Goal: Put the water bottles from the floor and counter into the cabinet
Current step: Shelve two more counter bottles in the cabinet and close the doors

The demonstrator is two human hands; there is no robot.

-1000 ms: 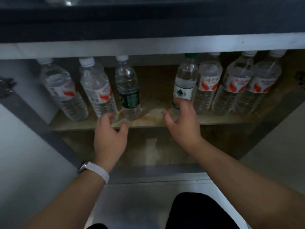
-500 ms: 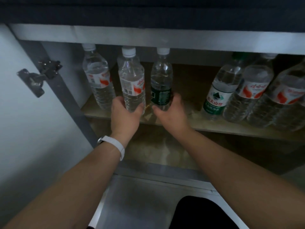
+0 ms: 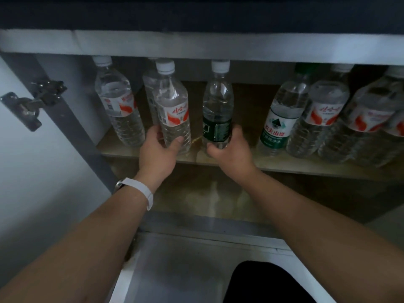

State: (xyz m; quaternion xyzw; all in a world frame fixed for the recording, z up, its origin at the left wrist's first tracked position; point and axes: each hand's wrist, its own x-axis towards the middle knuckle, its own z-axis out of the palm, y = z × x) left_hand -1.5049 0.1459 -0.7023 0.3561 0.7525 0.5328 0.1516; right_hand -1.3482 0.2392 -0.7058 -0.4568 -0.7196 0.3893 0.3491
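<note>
Both hands are inside the open cabinet (image 3: 218, 45), each one on a bottle standing at the wooden shelf (image 3: 284, 166). The left hand (image 3: 158, 149) is wrapped round the bottom part of a red-label bottle (image 3: 172, 106), thumb on its right side and fingers round the left. The right hand (image 3: 231, 149) has the dark-green-label bottle (image 3: 217, 110) by its lower part, thumb across the front near the base, fingers curled round the right side. Both bottles are upright with white caps, close to the front edge of the shelf, with a small gap between them. Can't tell if their bottoms sit on the shelf or are lifted a touch, since the hands cover that bit.

Just behind the red-label bottle there's a hidden bottle (image 3: 149, 88), clear plastic, mostly covered. Further left, near the cabinet's side wall, stands the far-left bottle (image 3: 119, 106), also with a red label. Off to the right, apart from the hands, is a white-and-green-label bottle (image 3: 282, 114), and right beside it a packed row of bottles (image 3: 323, 114) with red labels runs out of the picture.

Also there: a white wristband (image 3: 142, 191) on the left wrist, a metal hinge (image 3: 32, 103) on the left door frame, and a stained cabinet floor (image 3: 207, 193) below the shelf.
</note>
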